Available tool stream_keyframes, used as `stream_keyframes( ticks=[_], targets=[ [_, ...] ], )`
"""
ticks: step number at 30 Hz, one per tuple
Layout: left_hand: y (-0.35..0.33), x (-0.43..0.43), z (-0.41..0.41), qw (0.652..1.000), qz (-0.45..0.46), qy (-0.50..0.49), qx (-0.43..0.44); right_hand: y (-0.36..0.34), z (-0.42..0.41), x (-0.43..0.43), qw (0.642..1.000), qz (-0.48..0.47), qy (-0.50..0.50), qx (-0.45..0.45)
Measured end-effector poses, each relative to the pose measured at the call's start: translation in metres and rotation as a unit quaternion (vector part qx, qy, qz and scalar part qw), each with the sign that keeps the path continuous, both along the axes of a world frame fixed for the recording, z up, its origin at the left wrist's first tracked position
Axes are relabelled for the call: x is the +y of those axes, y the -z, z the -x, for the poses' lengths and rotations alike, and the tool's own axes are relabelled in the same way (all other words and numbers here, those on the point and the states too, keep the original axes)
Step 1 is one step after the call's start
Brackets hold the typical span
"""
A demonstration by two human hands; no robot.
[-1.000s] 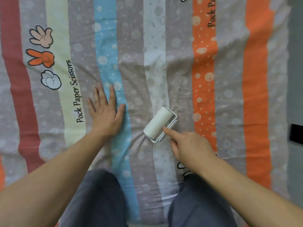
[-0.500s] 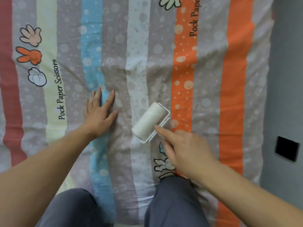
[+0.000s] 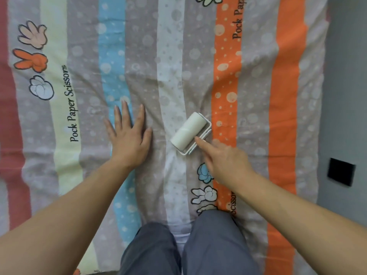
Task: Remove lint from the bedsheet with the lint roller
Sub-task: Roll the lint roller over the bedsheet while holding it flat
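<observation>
The striped bedsheet (image 3: 178, 56) fills the head view, with grey, blue, white, orange and red stripes and hand cartoons. A white lint roller (image 3: 187, 131) lies tilted on the white and grey stripes near the middle. My right hand (image 3: 222, 161) grips its handle from below right, the forefinger stretched along the frame; the handle itself is hidden under the hand. My left hand (image 3: 129, 135) presses flat on the sheet with fingers spread, a short way left of the roller.
The sheet's right edge meets a grey floor (image 3: 345, 96), where a small black square (image 3: 340, 174) lies. My knees in grey trousers (image 3: 186, 249) rest on the sheet's near edge, below the hands.
The view has shifted, so the sheet appears further left in frame. The roller and my right hand have moved slightly along the sheet; my left hand stays pressed flat beside them.
</observation>
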State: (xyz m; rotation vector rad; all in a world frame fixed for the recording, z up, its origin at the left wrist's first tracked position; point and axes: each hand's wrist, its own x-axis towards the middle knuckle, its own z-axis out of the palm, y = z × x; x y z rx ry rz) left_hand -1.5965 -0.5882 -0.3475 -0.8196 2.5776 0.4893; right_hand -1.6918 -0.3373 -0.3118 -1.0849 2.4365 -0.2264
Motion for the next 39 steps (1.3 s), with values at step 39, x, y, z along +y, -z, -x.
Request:
stream_keyframes(
  ticks=[39],
  targets=[
    [-0.012, 0.045, 0.016, 0.994, -0.063, 0.094, 0.008, -0.060, 0.001, 0.063, 0.967, -0.212, 0.133, -0.042]
  ],
)
